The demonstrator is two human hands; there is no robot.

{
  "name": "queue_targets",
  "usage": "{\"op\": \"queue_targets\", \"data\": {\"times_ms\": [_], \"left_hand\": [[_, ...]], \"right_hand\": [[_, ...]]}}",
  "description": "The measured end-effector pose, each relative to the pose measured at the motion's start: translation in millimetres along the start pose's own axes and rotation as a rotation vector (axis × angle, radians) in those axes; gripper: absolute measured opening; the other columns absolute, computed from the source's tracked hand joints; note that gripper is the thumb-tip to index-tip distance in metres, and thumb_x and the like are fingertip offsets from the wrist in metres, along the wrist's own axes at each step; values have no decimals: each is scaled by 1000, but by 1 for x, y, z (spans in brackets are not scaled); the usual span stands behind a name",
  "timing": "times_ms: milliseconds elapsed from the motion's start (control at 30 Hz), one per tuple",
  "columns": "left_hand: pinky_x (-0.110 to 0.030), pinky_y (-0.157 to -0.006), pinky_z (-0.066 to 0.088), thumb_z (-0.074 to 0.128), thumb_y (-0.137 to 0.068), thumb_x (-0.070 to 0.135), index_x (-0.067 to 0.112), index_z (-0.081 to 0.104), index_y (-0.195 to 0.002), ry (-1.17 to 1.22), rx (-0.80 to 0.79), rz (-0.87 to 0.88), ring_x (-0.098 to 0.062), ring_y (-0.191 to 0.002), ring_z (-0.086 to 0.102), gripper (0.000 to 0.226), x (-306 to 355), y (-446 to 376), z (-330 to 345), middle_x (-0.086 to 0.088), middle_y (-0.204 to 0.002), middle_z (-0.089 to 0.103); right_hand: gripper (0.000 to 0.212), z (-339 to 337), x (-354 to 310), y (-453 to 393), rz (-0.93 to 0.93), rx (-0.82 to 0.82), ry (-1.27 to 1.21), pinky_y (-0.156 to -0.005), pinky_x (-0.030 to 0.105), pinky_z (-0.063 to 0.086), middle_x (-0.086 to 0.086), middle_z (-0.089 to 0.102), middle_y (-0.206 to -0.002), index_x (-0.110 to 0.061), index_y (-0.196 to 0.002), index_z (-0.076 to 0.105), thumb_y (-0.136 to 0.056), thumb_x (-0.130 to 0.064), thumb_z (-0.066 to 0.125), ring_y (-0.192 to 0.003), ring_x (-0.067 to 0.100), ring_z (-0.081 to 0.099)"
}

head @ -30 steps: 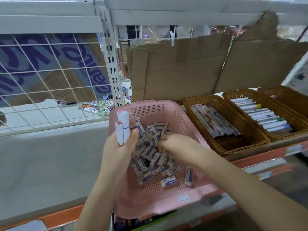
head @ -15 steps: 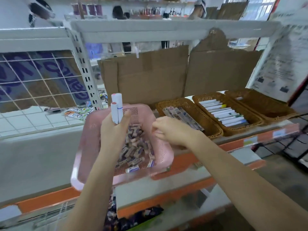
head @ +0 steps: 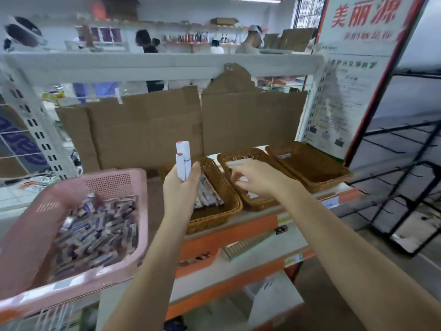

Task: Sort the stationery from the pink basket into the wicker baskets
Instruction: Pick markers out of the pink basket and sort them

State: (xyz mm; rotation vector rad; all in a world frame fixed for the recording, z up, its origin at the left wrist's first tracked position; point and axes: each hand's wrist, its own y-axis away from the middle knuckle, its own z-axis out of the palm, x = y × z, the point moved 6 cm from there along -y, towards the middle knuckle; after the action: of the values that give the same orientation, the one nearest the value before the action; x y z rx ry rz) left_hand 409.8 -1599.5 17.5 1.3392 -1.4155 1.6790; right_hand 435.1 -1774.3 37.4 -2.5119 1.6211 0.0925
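Left hand (head: 181, 187) grips two white markers (head: 183, 161) upright; right hand (head: 257, 179), fingers loosely curled, grasp unclear, over the middle wicker basket (head: 241, 155)

A grey shelf (head: 241, 220) with an orange edge holds a pink basket (head: 114, 273) at the lower left and three wicker baskets (head: 214, 218) at mid-right.

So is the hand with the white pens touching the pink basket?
Apart. The head view shows the left hand holding the pens, with bare shelf between it and the pink basket.
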Motion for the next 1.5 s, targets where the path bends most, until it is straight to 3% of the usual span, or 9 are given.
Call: {"op": "queue_targets", "data": {"times_ms": [300,533,667,900,1033,1133,1200,1333,1500], "left_hand": [[-34,-54,26,52,-94,31,17,34,-64,33,-113,-30,-14,-53,31,38,-28,-19,108,1,-57,34],[-24,-47,24,51,-95,34,21,33,-61,-19,-103,-94,-7,-45,30,41,-55,-31,164,10,-48,33],[-15,-40,24,52,-95,33,21,38,-60,-18,-30,-144,-3,-39,30,39,-67,-32,190,9,-48,35],[-31,-49,27,56,-93,34,25,40,-60,-9,149,-181,-8,-44,32,38,-81,-25,217,10,-46,38],[-28,-50,30,55,-93,35,28,41,-59,-132,172,-159,-9,-47,36,37,-83,-25,221,10,-48,41],[-23,-45,29,55,-93,35,27,46,-66,-352,103,-124,-7,-44,36,30,-84,-40,227,11,-48,43],[-19,-38,28,54,-93,37,24,53,-83,-537,-3,-151,-8,-43,40,16,-89,-55,234,10,-54,47],[-25,-43,27,51,-93,44,21,51,-86,-935,-253,-143,-11,-50,45,24,-106,-88,248,6,-61,49],[-27,-53,34,51,-91,51,18,51,-91,-1208,-522,4,-13,-65,47,33,-129,-122,265,4,-77,51]], "right_hand": [[27,24,110,-5,150,-27,-31,-84,25,42,0,57,-123,-18,-121,59,-97,-23,48,-109,16,54],[28,52,174,-7,187,-76,-74,-83,28,43,2,54,-119,-16,-123,56,-98,-23,46,-104,17,53],[25,61,195,-12,116,-59,-101,-85,29,45,1,55,-114,-15,-119,57,-98,-24,46,-103,17,53],[24,87,207,-11,-75,-33,-165,-86,28,39,7,56,-113,-8,-110,60,-99,-20,42,-106,20,50],[29,96,207,-1,-180,150,-186,-78,28,37,9,59,-100,-7,-98,60,-102,-24,37,-98,23,53],[24,93,205,5,-207,262,-208,-62,30,41,8,60,-82,-8,-84,61,-98,-21,47,-79,24,59],[19,88,203,11,-226,395,-188,-50,21,37,2,59,-66,-11,-69,61,-87,-17,59,-62,18,59],[27,89,202,15,-284,504,-202,-47,18,31,-1,50,-56,-14,-61,53,-79,-9,72,-52,13,50],[29,92,203,18,-286,584,-185,-48,20,36,-3,50,-58,-15,-62,54,-90,-19,49,-55,12,49]]}}
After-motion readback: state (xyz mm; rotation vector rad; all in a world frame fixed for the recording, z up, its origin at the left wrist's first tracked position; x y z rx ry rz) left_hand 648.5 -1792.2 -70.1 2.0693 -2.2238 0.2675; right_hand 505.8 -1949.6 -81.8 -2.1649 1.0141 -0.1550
